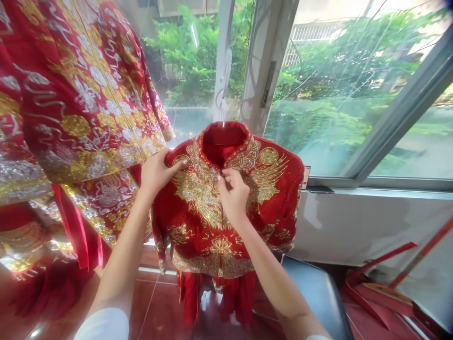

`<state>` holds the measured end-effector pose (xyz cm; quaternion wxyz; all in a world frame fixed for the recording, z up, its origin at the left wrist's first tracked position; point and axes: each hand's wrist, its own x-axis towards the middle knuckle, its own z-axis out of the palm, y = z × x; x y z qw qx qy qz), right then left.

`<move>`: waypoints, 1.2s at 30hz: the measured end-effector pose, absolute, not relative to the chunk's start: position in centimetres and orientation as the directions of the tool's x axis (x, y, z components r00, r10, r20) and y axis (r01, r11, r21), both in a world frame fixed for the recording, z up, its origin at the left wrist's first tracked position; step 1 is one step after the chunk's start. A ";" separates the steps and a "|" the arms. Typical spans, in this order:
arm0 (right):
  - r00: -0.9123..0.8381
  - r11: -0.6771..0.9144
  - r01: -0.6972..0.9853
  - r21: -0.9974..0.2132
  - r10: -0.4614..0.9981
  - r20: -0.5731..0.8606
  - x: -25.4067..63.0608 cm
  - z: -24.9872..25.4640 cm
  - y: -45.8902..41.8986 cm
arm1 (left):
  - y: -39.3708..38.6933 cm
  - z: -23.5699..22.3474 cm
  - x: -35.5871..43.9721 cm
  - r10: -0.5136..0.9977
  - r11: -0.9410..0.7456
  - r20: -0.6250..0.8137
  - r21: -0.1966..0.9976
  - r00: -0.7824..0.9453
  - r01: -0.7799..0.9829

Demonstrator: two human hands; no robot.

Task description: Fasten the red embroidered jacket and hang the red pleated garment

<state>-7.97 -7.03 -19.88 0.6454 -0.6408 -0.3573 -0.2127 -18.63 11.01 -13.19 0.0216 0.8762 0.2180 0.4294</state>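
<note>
A red jacket with gold embroidery [198, 208] hangs on a hanger [222, 111] hooked at the window frame. My left hand [157, 172] grips the jacket's left shoulder, thumb on the gold pattern. My right hand [232, 191] pinches the front closure just below the collar, fingers pressed together on the cloth. Both forearms reach up from the bottom of the view.
A larger red and gold embroidered garment [71, 108] hangs at the left, close to my left arm. A window [336, 94] with green trees behind fills the back. A dark chair seat [314, 293] stands below the jacket. Red metal bars [385, 269] lie at the right on the floor.
</note>
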 end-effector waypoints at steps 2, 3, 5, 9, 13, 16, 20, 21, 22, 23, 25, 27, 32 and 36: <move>0.683 0.144 0.679 -0.720 0.235 0.692 -8.0 -19.6 -7.4 | 11.1 -13.2 -18.5 0.402 -0.903 0.743 0.225 0.535 0.365; 0.703 0.180 0.641 -0.746 0.252 0.665 -8.2 -19.5 -7.7 | 11.2 -13.3 -18.4 0.406 -0.901 0.739 0.226 0.537 0.370; 0.755 0.285 0.523 -0.804 0.283 0.591 -8.5 -19.6 -8.1 | 11.3 -13.3 -18.3 0.413 -0.899 0.730 0.232 0.544 0.372; 0.829 0.414 0.265 -0.871 0.364 0.425 -9.2 -22.6 -8.9 | 11.4 -13.3 -18.4 0.403 -0.908 0.725 0.241 0.559 0.343; 0.884 0.335 0.099 -0.937 0.402 0.237 -10.0 -31.3 -9.6 | 11.6 -13.1 -18.6 0.394 -0.914 0.716 0.237 0.577 0.330; 0.909 0.274 -0.044 -0.961 0.410 0.076 -11.5 -40.1 -10.9 | 11.6 -13.0 -18.7 0.384 -0.917 0.718 0.226 0.580 0.328; 0.900 0.317 -0.347 -0.883 0.377 -0.218 -13.9 -50.1 -13.3 | 10.7 -13.5 -18.9 0.352 -0.905 0.782 0.144 0.514 0.401; 0.881 0.317 -0.386 -0.867 0.405 -0.244 -14.2 -51.8 -14.0 | 10.3 -13.8 -19.0 0.341 -0.896 0.805 0.122 0.485 0.427; 0.873 0.321 -0.412 -0.853 0.407 -0.269 -14.3 -53.1 -14.7 | 9.8 -14.2 -19.1 0.332 -0.885 0.828 0.108 0.452 0.453; 0.869 0.328 -0.431 -0.841 0.400 -0.290 -14.2 -54.1 -15.4 | 9.3 -14.7 -19.2 0.328 -0.873 0.847 0.103 0.419 0.476; 0.846 0.308 -0.480 -0.821 0.411 -0.340 -13.2 -54.8 -16.9 | 8.5 -15.5 -19.5 0.328 -0.855 0.870 0.108 0.368 0.508; 0.810 0.198 -0.477 -0.856 0.477 -0.342 -11.4 -53.6 -18.7 | 8.2 -16.3 -19.7 0.333 -0.848 0.881 0.123 0.338 0.515; 0.942 -0.187 0.308 -0.933 0.199 0.271 -5.0 -40.6 -22.9 | 9.3 -17.0 -19.4 0.324 -0.854 0.888 0.126 0.327 0.504; 0.516 -0.390 0.763 -0.516 -0.112 0.849 0.2 -27.0 -21.7 | 10.6 -16.6 -19.2 0.313 -0.873 0.899 0.145 0.307 0.465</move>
